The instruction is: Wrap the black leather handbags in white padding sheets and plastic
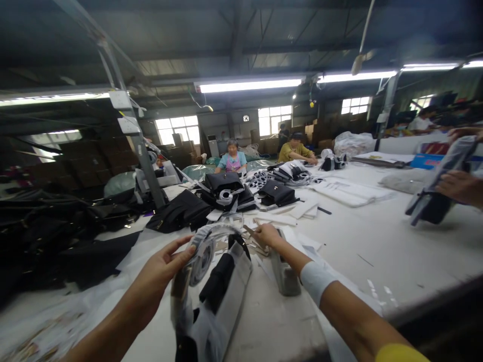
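In the head view a black handbag, partly covered in white sheet material, stands on the table in front of me. Its strap is wrapped in clear or whitish film and arches up over the bag. My left hand pinches this strap between thumb and fingers at the left of the arch. Beyond the bag, my right hand is closed on a thin brownish strip, held above a scatter of small pale and brown pieces. A grey block-like object sits beneath my right forearm.
Black bags and wrapped straps are heaped across the table. Black material is piled left, near a metal post. At right, a co-worker's hands hold a film-wrapped item. Two people sit across the table.
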`<state>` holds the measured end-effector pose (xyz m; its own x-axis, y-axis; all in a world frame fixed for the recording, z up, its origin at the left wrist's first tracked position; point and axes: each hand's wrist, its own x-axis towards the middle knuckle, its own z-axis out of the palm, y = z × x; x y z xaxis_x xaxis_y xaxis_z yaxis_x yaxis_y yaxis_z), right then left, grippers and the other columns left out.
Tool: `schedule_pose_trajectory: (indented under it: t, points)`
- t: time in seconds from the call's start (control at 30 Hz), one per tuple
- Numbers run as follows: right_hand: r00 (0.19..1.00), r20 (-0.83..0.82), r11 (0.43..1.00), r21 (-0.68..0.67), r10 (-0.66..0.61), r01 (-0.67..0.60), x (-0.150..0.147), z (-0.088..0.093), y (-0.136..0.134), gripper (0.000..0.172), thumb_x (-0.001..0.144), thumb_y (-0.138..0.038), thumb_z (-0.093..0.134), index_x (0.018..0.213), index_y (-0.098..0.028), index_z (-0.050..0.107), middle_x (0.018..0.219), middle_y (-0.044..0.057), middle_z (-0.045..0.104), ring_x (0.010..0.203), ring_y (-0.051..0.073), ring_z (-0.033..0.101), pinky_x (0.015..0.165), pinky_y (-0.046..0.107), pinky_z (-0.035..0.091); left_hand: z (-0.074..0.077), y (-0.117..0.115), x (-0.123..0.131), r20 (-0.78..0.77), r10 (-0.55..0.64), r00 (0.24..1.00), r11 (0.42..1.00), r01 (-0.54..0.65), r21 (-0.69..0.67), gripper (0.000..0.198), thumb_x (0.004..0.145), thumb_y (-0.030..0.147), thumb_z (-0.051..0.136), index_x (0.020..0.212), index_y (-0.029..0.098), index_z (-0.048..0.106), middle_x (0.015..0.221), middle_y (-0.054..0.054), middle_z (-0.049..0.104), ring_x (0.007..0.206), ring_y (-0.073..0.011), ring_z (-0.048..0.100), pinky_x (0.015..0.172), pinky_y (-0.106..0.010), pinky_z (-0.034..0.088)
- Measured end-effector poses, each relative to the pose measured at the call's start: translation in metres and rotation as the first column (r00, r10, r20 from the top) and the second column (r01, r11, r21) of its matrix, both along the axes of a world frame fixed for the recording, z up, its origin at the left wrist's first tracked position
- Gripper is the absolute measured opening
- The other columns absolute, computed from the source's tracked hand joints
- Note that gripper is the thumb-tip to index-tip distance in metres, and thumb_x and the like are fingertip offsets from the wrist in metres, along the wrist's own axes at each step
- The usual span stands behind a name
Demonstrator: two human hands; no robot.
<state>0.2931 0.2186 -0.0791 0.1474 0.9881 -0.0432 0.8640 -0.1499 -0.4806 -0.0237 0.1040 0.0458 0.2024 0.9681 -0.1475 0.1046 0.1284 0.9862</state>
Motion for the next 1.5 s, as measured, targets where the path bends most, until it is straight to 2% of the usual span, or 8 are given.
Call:
schedule_pose_trajectory:
  t: [0.17, 0.3, 0.47, 0.6, 0.87, 1.13, 1.33, 1.5]
  points:
    - [0.988, -0.156, 0.993, 0.119, -0.003, 0.022, 0.003, 0.015, -0.022, 0.023, 0.093, -0.033, 0.062, 0.108, -0.016, 0.064, 0.113, 0.007, 0.064, 0.1, 0.021, 0.063, 0.087, 0.041, 0.053, 0.0, 0.0, 0.001, 0.02, -0.007, 1.0, 1.0, 0.007, 0.014, 0.068, 0.076, 0.046, 0.077, 0.135, 0.025, 0.051, 0.103, -0.007, 0.076, 0.093, -0.0232, 0.072, 0.079, -0.028, 0.054]
    - [0.93, -0.361, 0.97, 0.243, 0.074, 0.017, -0.013, 0.034, -0.055, 0.024, 0.094, -0.034, 0.054, 0.099, -0.015, 0.067, 0.093, 0.006, 0.068, 0.084, 0.017, 0.064, 0.074, 0.029, 0.051, -0.002, -0.001, -0.002, 0.038, -0.053, 0.998, 0.998, 0.051, 0.045, 0.061, 0.08, 0.044, 0.074, 0.133, 0.025, 0.052, 0.107, -0.006, 0.074, 0.097, -0.0233, 0.07, 0.085, -0.03, 0.052]
    - [0.772, -0.577, 0.953, 0.276, 0.268, -0.125, -0.05, 0.054, -0.12, 0.028, 0.085, -0.04, 0.059, 0.089, -0.015, 0.071, 0.065, 0.0, 0.061, 0.055, 0.011, 0.056, 0.05, 0.02, 0.042, -0.003, 0.001, -0.003, 0.034, -0.065, 0.997, 0.997, 0.063, 0.052, 0.062, 0.079, 0.043, 0.076, 0.132, 0.022, 0.052, 0.107, -0.009, 0.074, 0.095, -0.0252, 0.07, 0.084, -0.032, 0.052]
    - [0.566, -0.748, 0.936, 0.241, 0.347, -0.255, -0.082, 0.066, -0.148, 0.019, 0.076, -0.033, 0.067, 0.079, -0.015, 0.073, 0.061, -0.002, 0.057, 0.05, 0.008, 0.049, 0.045, 0.019, 0.037, -0.002, -0.001, 0.001, -0.004, -0.077, 0.997, 0.994, 0.077, 0.071, 0.064, 0.077, 0.044, 0.077, 0.13, 0.02, 0.052, 0.101, -0.01, 0.075, 0.091, -0.0255, 0.071, 0.079, -0.032, 0.052]
    - [0.199, -0.939, 0.949, 0.239, 0.28, -0.204, -0.128, 0.072, -0.129, 0.021, 0.065, -0.032, 0.082, 0.075, -0.015, 0.077, 0.059, -0.004, 0.058, 0.053, 0.007, 0.044, 0.052, 0.02, 0.036, 0.006, -0.009, 0.007, -0.035, -0.146, 0.989, 0.983, 0.149, 0.11, 0.069, 0.072, 0.047, 0.081, 0.127, 0.016, 0.055, 0.097, -0.01, 0.076, 0.087, -0.0248, 0.071, 0.079, -0.031, 0.051]
    - [-0.118, -0.992, 0.976, 0.063, 0.039, -0.209, -0.142, 0.078, -0.126, 0.02, 0.063, -0.021, 0.079, 0.082, -0.015, 0.072, 0.085, 0.002, 0.067, 0.07, 0.007, 0.058, 0.065, 0.018, 0.047, 0.011, -0.012, 0.009, -0.058, -0.167, 0.984, 0.969, 0.175, 0.177, 0.067, 0.07, 0.049, 0.081, 0.125, 0.016, 0.06, 0.1, -0.009, 0.076, 0.092, -0.0241, 0.069, 0.083, -0.031, 0.05]
    - [-0.254, -0.963, 0.969, -0.026, -0.09, -0.244, -0.138, 0.088, -0.128, 0.009, 0.068, -0.009, 0.072, 0.075, -0.012, 0.067, 0.069, 0.0, 0.063, 0.059, 0.006, 0.056, 0.065, 0.018, 0.048, 0.01, -0.011, 0.009, -0.075, -0.13, 0.989, 0.965, 0.144, 0.221, 0.06, 0.071, 0.047, 0.081, 0.12, 0.017, 0.065, 0.105, -0.008, 0.074, 0.099, -0.0242, 0.067, 0.087, -0.03, 0.049]
    - [-0.293, -0.951, 0.966, -0.025, -0.102, -0.256, -0.139, 0.094, -0.136, 0.025, 0.073, -0.034, 0.078, 0.086, -0.015, 0.068, 0.075, -0.001, 0.066, 0.065, 0.008, 0.059, 0.068, 0.021, 0.047, 0.005, -0.012, 0.007, -0.056, -0.069, 0.996, 0.972, 0.08, 0.221, 0.064, 0.07, 0.05, 0.08, 0.124, 0.018, 0.063, 0.098, -0.008, 0.075, 0.087, -0.0244, 0.07, 0.079, -0.032, 0.052]
